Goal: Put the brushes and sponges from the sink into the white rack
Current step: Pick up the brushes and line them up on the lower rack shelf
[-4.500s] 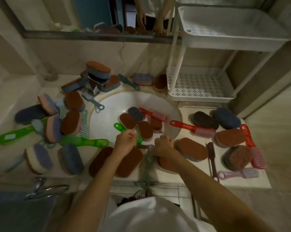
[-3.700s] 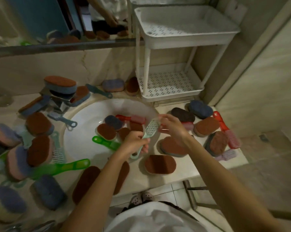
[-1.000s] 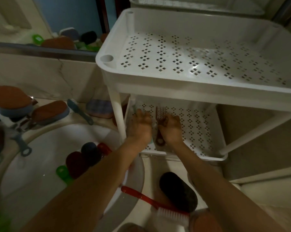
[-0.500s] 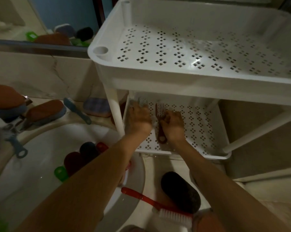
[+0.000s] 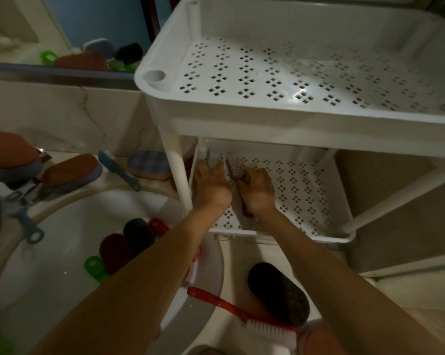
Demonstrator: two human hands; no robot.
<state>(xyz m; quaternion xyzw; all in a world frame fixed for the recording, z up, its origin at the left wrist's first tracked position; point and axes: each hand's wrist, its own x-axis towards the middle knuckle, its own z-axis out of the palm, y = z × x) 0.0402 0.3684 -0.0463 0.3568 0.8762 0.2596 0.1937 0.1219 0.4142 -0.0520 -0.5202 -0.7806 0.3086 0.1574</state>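
Head view, looking down. Both hands are placed inside the lower shelf [image 5: 306, 196] of the rack [image 5: 395, 199], beneath the top tray [image 5: 318, 124], whose front rim overhangs just above the fingers.

The pale brush [image 5: 214, 157] is held by the left hand [image 5: 211, 185]. The fingers are curled over its handle, and the bristle head shows beyond them near the shelf's back left corner. The brown brush [image 5: 235, 166] is gripped round its handle by the right hand [image 5: 257, 190], with the head pointing to the back and the handle end showing below the wrist. Whether either brush touches the shelf floor cannot be told. The two brushes are seen side by side, near each other.

The rack's front left post [image 5: 176, 172] stands just left of the left hand. Open perforated floor is seen from the right hand to the shelf's right rim.

The rim of the sink [image 5: 37, 278] is crossed by the left forearm. In the basin, two dark sponges [image 5: 113, 248], a red handle [image 5: 157, 225] and a green handle [image 5: 94, 265] are seen. On the counter [image 5: 241, 260] by the sink edge, a red brush [image 5: 224, 304] and a black sponge [image 5: 277, 294] lie below the right forearm.
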